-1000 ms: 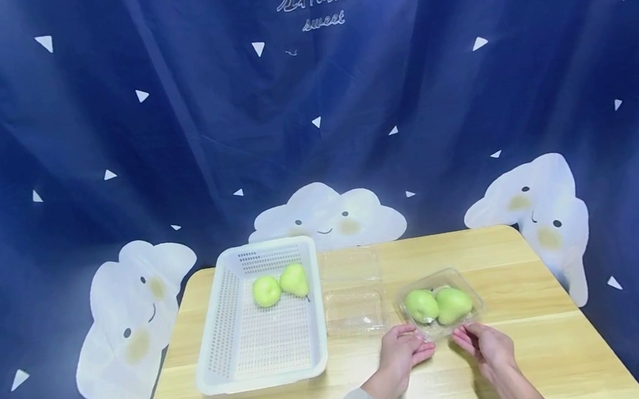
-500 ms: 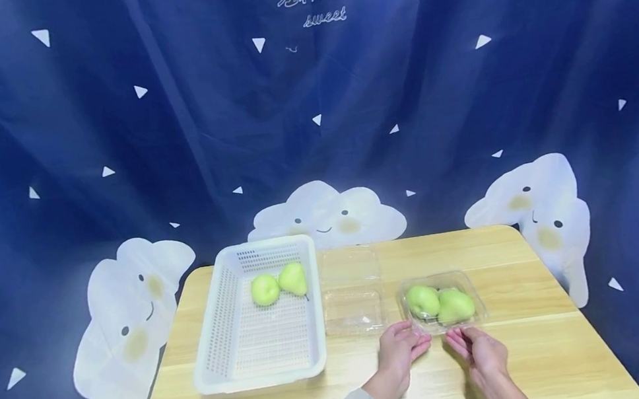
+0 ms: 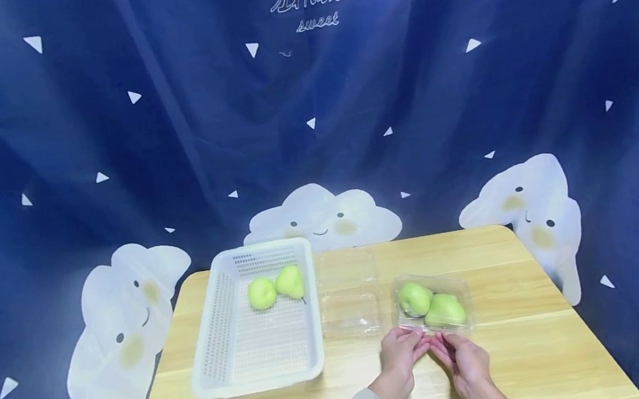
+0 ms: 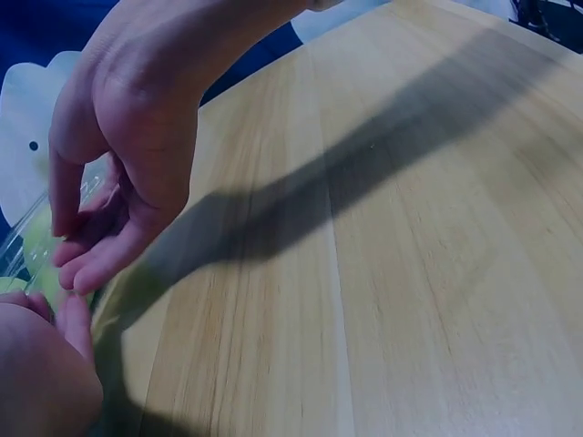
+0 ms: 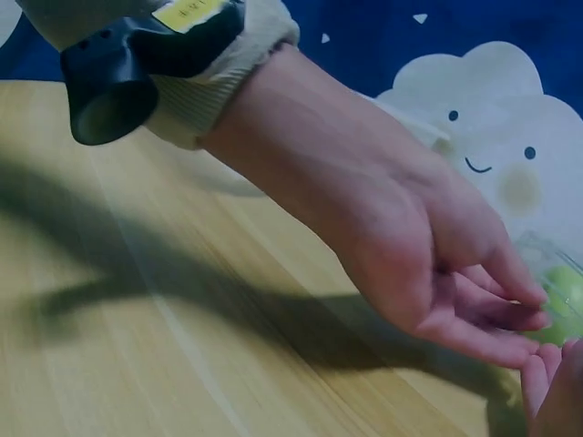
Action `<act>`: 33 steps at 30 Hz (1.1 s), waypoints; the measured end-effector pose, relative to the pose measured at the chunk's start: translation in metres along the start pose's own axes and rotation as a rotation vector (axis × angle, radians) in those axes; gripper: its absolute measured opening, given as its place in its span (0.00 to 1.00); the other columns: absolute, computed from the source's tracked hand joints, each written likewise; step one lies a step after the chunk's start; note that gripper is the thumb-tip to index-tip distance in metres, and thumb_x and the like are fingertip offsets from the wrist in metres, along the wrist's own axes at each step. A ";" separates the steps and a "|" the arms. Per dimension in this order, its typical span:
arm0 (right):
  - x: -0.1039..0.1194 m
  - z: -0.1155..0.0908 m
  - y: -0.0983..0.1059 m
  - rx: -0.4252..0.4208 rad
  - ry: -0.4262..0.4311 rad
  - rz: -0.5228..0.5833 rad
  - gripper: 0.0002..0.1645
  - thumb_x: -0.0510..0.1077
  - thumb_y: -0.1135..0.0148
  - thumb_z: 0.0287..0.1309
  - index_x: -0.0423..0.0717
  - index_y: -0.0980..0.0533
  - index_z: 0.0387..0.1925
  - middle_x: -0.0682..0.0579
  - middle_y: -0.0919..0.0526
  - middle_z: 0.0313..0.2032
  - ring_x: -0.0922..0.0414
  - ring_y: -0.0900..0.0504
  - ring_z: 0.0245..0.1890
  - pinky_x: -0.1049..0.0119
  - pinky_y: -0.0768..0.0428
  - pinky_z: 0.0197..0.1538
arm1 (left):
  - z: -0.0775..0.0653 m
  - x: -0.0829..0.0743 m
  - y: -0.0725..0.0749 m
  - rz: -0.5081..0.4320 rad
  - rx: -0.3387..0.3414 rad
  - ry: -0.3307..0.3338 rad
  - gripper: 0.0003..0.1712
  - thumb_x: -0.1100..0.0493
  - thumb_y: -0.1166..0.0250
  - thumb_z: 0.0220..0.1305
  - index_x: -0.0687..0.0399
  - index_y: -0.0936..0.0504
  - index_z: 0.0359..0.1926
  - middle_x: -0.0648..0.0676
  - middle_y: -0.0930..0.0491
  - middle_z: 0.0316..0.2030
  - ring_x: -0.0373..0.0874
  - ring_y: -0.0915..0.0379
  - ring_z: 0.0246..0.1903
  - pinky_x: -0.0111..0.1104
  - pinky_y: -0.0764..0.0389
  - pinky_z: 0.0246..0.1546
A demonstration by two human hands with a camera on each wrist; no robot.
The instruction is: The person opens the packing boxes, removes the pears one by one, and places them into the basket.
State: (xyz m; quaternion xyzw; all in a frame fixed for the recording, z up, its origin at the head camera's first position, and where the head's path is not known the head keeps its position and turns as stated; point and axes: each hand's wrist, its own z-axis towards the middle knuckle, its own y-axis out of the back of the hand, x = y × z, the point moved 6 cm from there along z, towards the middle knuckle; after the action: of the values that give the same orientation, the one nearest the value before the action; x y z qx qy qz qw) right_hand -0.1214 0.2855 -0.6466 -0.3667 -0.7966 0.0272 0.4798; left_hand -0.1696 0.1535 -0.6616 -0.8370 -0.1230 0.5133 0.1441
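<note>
A clear plastic clamshell container on the table has its lid down over a green apple and a green pear. My left hand pinches its near rim toward the left corner. Close beside it, my right hand pinches the same rim, and the fingertips of both hands nearly meet. From the right wrist, the left hand shows thumb and fingers bent at the container's edge. The left wrist view shows the right hand bent likewise, with part of the container hidden behind.
A white perforated basket stands on the left, holding another green apple and pear. Between basket and hands lies a second clear clamshell, spread open. Behind the wooden table hangs a dark blue curtain with clouds.
The fruit container has turned until its near edge lies almost square to me. My right hand has slid left along that edge toward the left hand, which has stayed nearly in place.
</note>
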 end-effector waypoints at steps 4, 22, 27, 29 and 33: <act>-0.005 0.000 -0.004 0.015 0.013 -0.028 0.13 0.36 0.48 0.75 0.45 0.18 0.39 0.51 0.09 0.33 0.59 0.08 0.38 0.67 0.11 0.55 | 0.004 0.003 0.000 0.034 -0.020 -0.002 0.11 0.65 0.31 0.64 0.65 0.19 0.45 0.58 0.11 0.39 0.44 0.13 0.37 0.37 0.08 0.47; 0.013 -0.014 0.011 0.007 -0.013 -0.197 0.09 0.35 0.45 0.73 0.41 0.18 0.39 0.52 0.11 0.30 0.60 0.10 0.34 0.66 0.09 0.50 | 0.016 0.000 -0.006 -0.091 0.060 0.004 0.11 0.70 0.36 0.66 0.66 0.25 0.48 0.64 0.13 0.40 0.50 0.12 0.38 0.44 0.09 0.50; 0.012 -0.012 0.016 0.018 -0.017 -0.163 0.10 0.35 0.48 0.75 0.43 0.20 0.40 0.53 0.10 0.32 0.60 0.09 0.36 0.64 0.10 0.54 | 0.015 0.000 -0.007 -0.101 0.075 0.008 0.11 0.69 0.37 0.67 0.66 0.26 0.48 0.65 0.14 0.41 0.50 0.12 0.39 0.43 0.09 0.50; 0.011 -0.011 0.017 0.021 -0.014 -0.156 0.10 0.34 0.49 0.75 0.42 0.20 0.41 0.53 0.10 0.32 0.60 0.09 0.36 0.64 0.10 0.54 | 0.014 0.001 -0.007 -0.104 0.073 0.010 0.12 0.68 0.37 0.67 0.67 0.26 0.49 0.65 0.14 0.42 0.51 0.11 0.40 0.43 0.09 0.51; 0.008 -0.008 0.015 0.019 0.001 -0.158 0.09 0.34 0.49 0.74 0.41 0.21 0.44 0.53 0.10 0.33 0.60 0.09 0.37 0.64 0.10 0.54 | 0.012 0.000 -0.008 -0.091 0.069 0.003 0.14 0.69 0.36 0.67 0.67 0.27 0.51 0.66 0.13 0.42 0.52 0.11 0.41 0.44 0.09 0.52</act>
State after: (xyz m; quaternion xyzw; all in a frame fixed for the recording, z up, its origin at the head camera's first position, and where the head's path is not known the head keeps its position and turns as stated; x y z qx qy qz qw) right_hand -0.1085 0.2989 -0.6423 -0.2978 -0.8227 -0.0033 0.4842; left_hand -0.1807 0.1626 -0.6639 -0.8260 -0.1430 0.5088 0.1962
